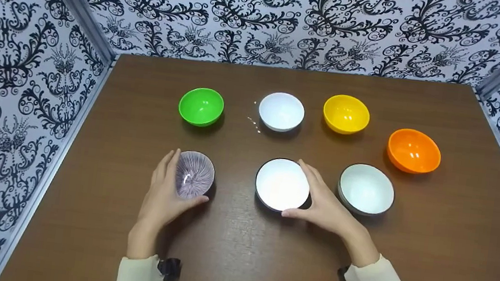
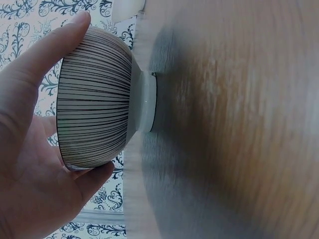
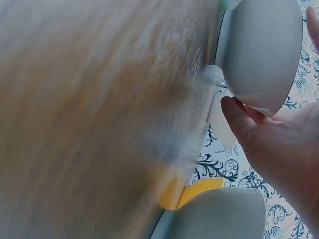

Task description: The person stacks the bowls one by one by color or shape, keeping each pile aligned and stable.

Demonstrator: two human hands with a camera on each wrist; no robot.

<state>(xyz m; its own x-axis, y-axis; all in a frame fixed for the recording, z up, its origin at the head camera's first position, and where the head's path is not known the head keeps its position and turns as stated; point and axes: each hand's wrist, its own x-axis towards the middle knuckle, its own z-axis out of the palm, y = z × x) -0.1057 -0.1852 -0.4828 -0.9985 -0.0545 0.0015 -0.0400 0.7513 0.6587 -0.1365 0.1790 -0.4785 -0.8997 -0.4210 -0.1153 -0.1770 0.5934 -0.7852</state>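
My left hand (image 1: 164, 194) holds a small bowl with thin dark stripes (image 1: 195, 175), fingers on its left side and thumb at the front. In the left wrist view, the striped outside and pale foot of this bowl (image 2: 97, 99) show; whether the foot touches the table I cannot tell. On the right, my right hand (image 1: 325, 204) grips a white bowl with a dark rim (image 1: 281, 185), its thumb near the front edge and its fingers along the right side. The right wrist view shows the plain pale outside of that bowl (image 3: 261, 55).
Beside my right hand stands a pale grey-white bowl (image 1: 366, 189). Farther back are a green bowl (image 1: 201, 107), a white bowl (image 1: 281, 112), a yellow bowl (image 1: 346, 114) and an orange bowl (image 1: 413, 151). Small white specks (image 1: 254, 123) mark the brown table (image 1: 235, 263). Patterned walls enclose it.
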